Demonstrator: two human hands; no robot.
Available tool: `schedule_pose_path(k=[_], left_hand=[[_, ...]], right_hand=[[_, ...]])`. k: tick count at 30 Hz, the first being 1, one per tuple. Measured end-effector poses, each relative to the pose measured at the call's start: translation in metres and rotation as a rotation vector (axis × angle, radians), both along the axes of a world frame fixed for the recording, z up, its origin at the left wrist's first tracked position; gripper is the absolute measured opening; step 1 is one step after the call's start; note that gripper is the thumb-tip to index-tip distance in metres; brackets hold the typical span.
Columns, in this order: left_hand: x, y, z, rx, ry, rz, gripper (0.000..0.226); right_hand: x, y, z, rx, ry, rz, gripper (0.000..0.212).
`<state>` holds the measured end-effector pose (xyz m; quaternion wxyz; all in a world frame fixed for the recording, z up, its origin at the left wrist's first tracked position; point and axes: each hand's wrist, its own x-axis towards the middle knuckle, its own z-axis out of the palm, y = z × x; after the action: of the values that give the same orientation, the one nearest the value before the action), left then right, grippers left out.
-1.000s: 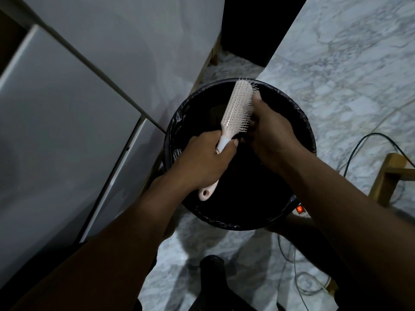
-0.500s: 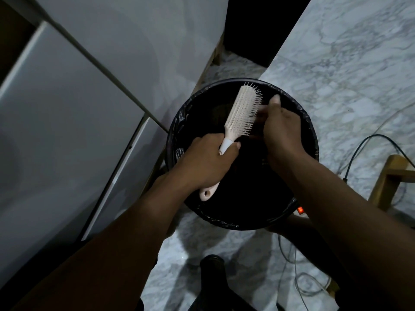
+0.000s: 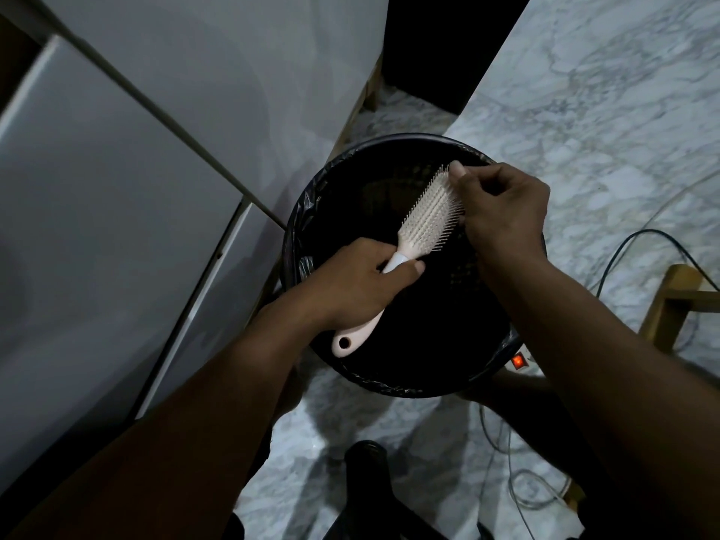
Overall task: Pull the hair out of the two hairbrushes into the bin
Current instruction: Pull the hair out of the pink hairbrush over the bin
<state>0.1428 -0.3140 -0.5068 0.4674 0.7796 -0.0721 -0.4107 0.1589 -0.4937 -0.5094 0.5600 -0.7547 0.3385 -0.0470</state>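
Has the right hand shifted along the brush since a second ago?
Yes. The right hand has moved away from the handle toward the tip of the pale pink plastic hairbrush, closer to the far rim of the black lined bin.

A pale pink smooth plastic hairbrush with stiff plastic bristles sits above a round bin lined with crinkled glossy black plastic bag, on a polished white-grey veined marble floor, near a matt wooden frame.
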Motion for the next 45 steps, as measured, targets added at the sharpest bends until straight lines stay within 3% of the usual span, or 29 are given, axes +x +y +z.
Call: schedule_pose_path(k=[3, 7, 10, 14, 24, 27, 33, 38, 43, 45], left_hand=[[0.002, 0.003, 0.0, 0.011, 0.014, -0.006, 0.041], [0.001, 0.004, -0.003, 0.067, 0.035, -0.014, 0.044], [0.001, 0.003, -0.004, 0.135, 0.008, 0.007, 0.046], [0.006, 0.005, -0.003, 0.095, 0.029, 0.071, 0.045], [0.003, 0.003, -0.001, 0.072, 0.037, -0.014, 0.042], [0.003, 0.004, 0.0, 0.066, 0.045, -0.028, 0.041], [0.004, 0.006, 0.0, 0.137, 0.059, -0.019, 0.038], [0.005, 0.01, -0.01, 0.304, 0.015, 0.004, 0.036], [0.005, 0.013, -0.019, 0.388, -0.018, 0.016, 0.031], [0.005, 0.014, -0.021, 0.411, -0.032, 0.029, 0.028]], right_hand=[[0.002, 0.001, 0.002, 0.045, 0.055, -0.09, 0.027], [0.006, 0.0, 0.007, 0.4, 0.159, -0.318, 0.038], [0.004, 0.005, 0.004, 0.416, 0.265, -0.12, 0.039], [-0.005, 0.02, -0.003, 0.285, 0.193, 0.232, 0.072], [-0.005, 0.007, -0.019, -0.031, 0.052, 0.071, 0.021], [-0.004, 0.004, -0.018, 0.01, 0.056, 0.015, 0.025], [0.002, 0.002, -0.01, 0.363, 0.229, -0.244, 0.028], [0.001, 0.004, -0.003, 0.226, 0.361, -0.172, 0.045], [-0.004, 0.015, -0.011, 0.231, 0.317, 0.048, 0.022], [-0.006, 0.014, -0.009, 0.236, 0.321, 0.067, 0.023]])
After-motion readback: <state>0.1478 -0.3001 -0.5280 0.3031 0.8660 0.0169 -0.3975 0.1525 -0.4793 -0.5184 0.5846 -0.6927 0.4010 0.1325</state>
